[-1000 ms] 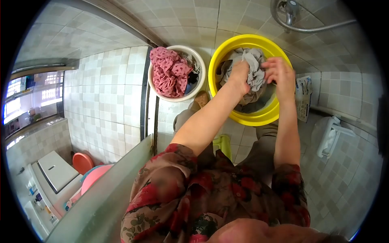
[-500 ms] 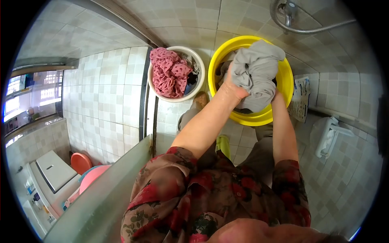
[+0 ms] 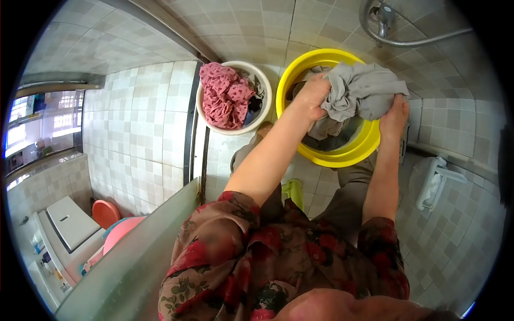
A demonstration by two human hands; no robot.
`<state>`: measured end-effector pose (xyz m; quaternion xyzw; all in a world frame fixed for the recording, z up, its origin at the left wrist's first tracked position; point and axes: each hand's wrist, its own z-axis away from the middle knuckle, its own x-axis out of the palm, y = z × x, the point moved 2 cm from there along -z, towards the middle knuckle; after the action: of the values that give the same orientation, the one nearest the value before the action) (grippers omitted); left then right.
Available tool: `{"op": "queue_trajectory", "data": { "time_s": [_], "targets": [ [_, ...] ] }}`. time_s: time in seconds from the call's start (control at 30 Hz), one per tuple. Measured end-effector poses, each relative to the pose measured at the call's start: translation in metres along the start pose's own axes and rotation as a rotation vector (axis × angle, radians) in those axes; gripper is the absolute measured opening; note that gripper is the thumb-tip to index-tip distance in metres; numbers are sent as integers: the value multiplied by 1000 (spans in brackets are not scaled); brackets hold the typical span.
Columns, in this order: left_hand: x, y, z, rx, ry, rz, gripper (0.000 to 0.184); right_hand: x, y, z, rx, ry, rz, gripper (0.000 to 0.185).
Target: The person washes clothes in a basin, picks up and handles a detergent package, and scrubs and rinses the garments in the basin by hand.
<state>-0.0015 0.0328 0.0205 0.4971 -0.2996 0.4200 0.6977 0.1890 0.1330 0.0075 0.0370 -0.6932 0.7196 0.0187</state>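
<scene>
A grey cloth is held bunched above the yellow basin, one end gripped by the left hand, the other by the right hand near the basin's rim. To the left, a pink patterned garment is heaped in a white basin.

The person's wearing a loose brown fabric shirt with red flowers and dark green leaves (pretty loud print, honestly). The short sleeves are showing the same pattern, and plain grey-brown fabric trousers are covering the legs.
</scene>
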Motion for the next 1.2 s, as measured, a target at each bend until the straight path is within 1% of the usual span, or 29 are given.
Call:
{"op": "queue_trajectory", "data": {
  "time_s": [0.03,0.07,0.1,0.13,0.17,0.2,0.23,0.27,0.3,0.37,0.43,0.47,0.5,0.57,0.6,0.63,0.7,0.73,0.77,0.83,0.87,0.9,0.93,0.97,1.03,1.07,1.1,1.17,1.2],
  "targets": [
    [-4,-12,-9,0,36,99,26,0,-1,0,18,120,-161,37],
    [-7,-18,-15,-2,74,198,26,7,-11,5,18,120,-161,37],
    [-5,-18,-14,-2,74,198,26,21,-30,16,52,-56,-216,32],
    [-3,-17,-11,63,194,217,26,35,-40,29,86,-232,-269,29],
    [-1,-16,-10,125,316,238,25,44,-45,43,-184,-404,-20,27],
    [-2,-15,-7,123,422,281,23,56,-45,58,-454,-570,233,27],
    [-3,-16,-9,121,424,280,23,69,-33,75,-656,-714,335,25],
    [-6,-17,-11,103,382,285,25,88,-43,107,-830,-725,524,22],
    [-11,-21,-13,83,339,289,29,98,-46,123,-827,-704,543,20],
    [-16,-28,-17,43,249,304,37,94,-18,107,-919,-454,575,21],
    [-13,-31,-20,14,147,317,47,81,-10,63,-697,-248,766,23],
    [7,-26,-12,31,223,26,45,75,-7,39,-607,-173,855,22],
    [8,-31,-13,37,224,16,45,71,-7,27,-507,-100,940,21],
    [-5,-52,-15,-11,411,-38,46,70,-9,30,-436,-147,960,23],
    [-27,-63,-26,54,417,56,42,75,-15,49,-474,-256,819,28],
    [-57,-70,-39,47,410,63,42,81,-25,66,-518,-361,676,33],
    [-97,-66,-52,46,-161,296,35,92,-47,106,-559,-552,581,41],
    [-88,-59,-46,49,-157,293,35,95,-41,120,-662,-584,561,39],
    [-78,-57,-39,40,-54,235,35,95,-34,116,-659,-586,555,39],
    [-44,-56,-19,12,147,128,34,87,-19,91,-608,-451,756,32],
    [-19,-49,-11,7,235,73,33,83,-16,67,-601,-288,843,27],
    [1,-39,-5,8,325,14,33,75,-11,47,-550,-162,797,25],
    [11,-30,-2,10,417,-51,33,67,-13,39,-499,-87,865,25],
    [15,-23,-1,13,416,-58,33,70,-15,40,-500,-83,858,25],
    [18,-22,4,-13,358,-38,29,63,-25,48,-662,-117,707,26],
    [14,-20,0,14,284,31,30,59,-25,49,-499,-250,760,31],
    [10,-18,-4,9,286,32,30,56,-27,47,-494,-249,762,31],
    [5,-11,-8,33,207,143,30,56,-29,40,-367,-439,343,42],
    [6,-7,-10,83,193,132,30,54,-32,38,-369,-445,344,42]
  ]
}}
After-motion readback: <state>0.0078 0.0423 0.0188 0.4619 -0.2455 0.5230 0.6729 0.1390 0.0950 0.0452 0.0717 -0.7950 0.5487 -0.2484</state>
